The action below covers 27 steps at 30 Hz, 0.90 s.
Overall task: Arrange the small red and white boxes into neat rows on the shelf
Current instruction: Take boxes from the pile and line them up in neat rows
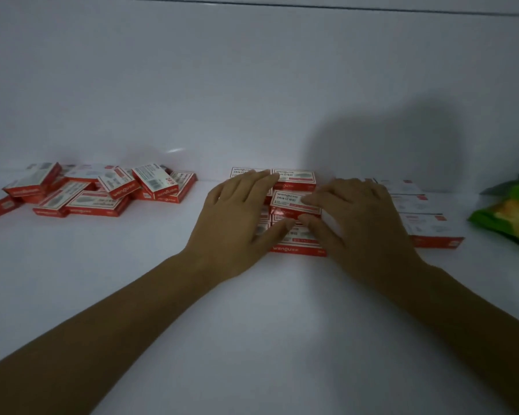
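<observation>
Small red and white boxes stand in rows at the middle of the white shelf (252,324). My left hand (237,223) lies flat on the left part of these rows, fingers straight and reaching toward the back boxes. My right hand (357,223) pinches one box (291,202) between thumb and fingers; this box sits slightly raised on top of the arranged rows. More aligned boxes (426,226) run to the right of my right hand. A loose heap of the same boxes (102,190) lies jumbled at the left.
A green and yellow plastic packet (513,211) lies at the right edge of the shelf. The white back wall (252,85) rises just behind the boxes. Bare shelf surface stretches between the heap and the rows and toward me.
</observation>
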{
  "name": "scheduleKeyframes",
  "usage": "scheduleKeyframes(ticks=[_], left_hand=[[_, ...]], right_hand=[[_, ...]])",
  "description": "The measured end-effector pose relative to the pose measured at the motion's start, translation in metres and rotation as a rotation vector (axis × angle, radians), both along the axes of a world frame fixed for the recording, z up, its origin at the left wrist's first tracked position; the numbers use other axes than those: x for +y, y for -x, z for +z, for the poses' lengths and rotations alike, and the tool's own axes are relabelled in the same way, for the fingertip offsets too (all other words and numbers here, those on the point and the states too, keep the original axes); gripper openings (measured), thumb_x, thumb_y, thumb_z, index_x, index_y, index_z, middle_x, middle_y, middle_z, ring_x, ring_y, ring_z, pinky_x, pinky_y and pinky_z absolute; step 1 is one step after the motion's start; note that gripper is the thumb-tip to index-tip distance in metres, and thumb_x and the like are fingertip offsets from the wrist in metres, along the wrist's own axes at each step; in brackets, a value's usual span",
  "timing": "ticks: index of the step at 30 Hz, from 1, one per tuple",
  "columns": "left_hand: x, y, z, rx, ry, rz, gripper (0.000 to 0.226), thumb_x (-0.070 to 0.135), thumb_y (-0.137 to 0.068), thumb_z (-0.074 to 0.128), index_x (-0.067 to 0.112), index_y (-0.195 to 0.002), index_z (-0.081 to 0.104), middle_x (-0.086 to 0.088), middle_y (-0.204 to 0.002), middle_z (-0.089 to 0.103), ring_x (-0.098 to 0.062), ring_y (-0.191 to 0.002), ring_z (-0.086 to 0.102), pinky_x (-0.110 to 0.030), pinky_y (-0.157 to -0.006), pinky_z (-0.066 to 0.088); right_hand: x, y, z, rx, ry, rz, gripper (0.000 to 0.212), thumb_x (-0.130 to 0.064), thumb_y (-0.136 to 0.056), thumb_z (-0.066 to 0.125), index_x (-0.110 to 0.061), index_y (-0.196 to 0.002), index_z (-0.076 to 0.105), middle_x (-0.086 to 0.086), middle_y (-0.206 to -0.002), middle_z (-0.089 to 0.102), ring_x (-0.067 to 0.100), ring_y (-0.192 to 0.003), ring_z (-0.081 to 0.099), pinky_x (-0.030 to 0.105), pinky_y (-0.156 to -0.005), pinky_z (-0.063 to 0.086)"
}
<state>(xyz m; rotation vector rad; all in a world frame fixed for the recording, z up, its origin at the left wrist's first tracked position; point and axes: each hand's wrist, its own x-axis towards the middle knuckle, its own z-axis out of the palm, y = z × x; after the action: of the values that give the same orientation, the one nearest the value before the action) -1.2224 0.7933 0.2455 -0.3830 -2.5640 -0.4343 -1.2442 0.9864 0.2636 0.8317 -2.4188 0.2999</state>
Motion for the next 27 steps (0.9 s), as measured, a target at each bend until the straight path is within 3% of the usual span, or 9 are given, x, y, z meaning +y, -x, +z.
scheduleKeyframes(ticks=[12,16,22,27], left_hand=[[-0.003,-0.002,-0.002,-0.075,0.015,0.050,0.067,0.064,-0.086,0.029,0.021,-0.136,0.040,0.003,-0.135,0.050,-0.019,-0.125,0.044,-0.041,-0.104,0.034],[-0.002,-0.002,-0.001,-0.093,0.002,0.035,0.067,0.064,-0.086,0.027,0.021,-0.136,0.040,0.002,-0.135,0.050,-0.020,-0.124,0.046,-0.042,-0.106,0.033],[-0.002,-0.003,-0.001,-0.099,0.008,0.029,0.065,0.065,-0.087,0.028,0.023,-0.136,0.039,0.005,-0.136,0.049,-0.017,-0.125,0.044,-0.042,-0.107,0.032],[-0.002,-0.003,-0.001,-0.101,0.014,0.029,0.065,0.063,-0.087,0.027,0.023,-0.137,0.038,0.004,-0.136,0.049,-0.018,-0.126,0.043,-0.041,-0.107,0.031]], right_hand=[[-0.006,0.000,-0.012,-0.139,-0.078,-0.079,0.068,-0.060,-0.091,0.016,-0.017,-0.126,0.054,0.000,-0.127,0.057,0.021,-0.118,0.050,0.043,-0.105,0.030],[-0.007,0.003,-0.013,-0.186,-0.097,-0.078,0.079,-0.066,-0.087,0.006,-0.017,-0.134,0.045,0.000,-0.137,0.048,0.019,-0.128,0.041,0.045,-0.112,0.020],[-0.006,0.004,-0.015,-0.150,-0.050,-0.038,0.055,-0.054,-0.091,0.027,-0.021,-0.126,0.052,-0.002,-0.129,0.056,0.016,-0.122,0.049,0.044,-0.112,0.018],[-0.006,0.004,-0.009,-0.159,-0.116,-0.018,0.061,-0.058,-0.090,0.022,-0.022,-0.124,0.056,-0.002,-0.131,0.055,0.015,-0.123,0.048,0.047,-0.113,0.015]])
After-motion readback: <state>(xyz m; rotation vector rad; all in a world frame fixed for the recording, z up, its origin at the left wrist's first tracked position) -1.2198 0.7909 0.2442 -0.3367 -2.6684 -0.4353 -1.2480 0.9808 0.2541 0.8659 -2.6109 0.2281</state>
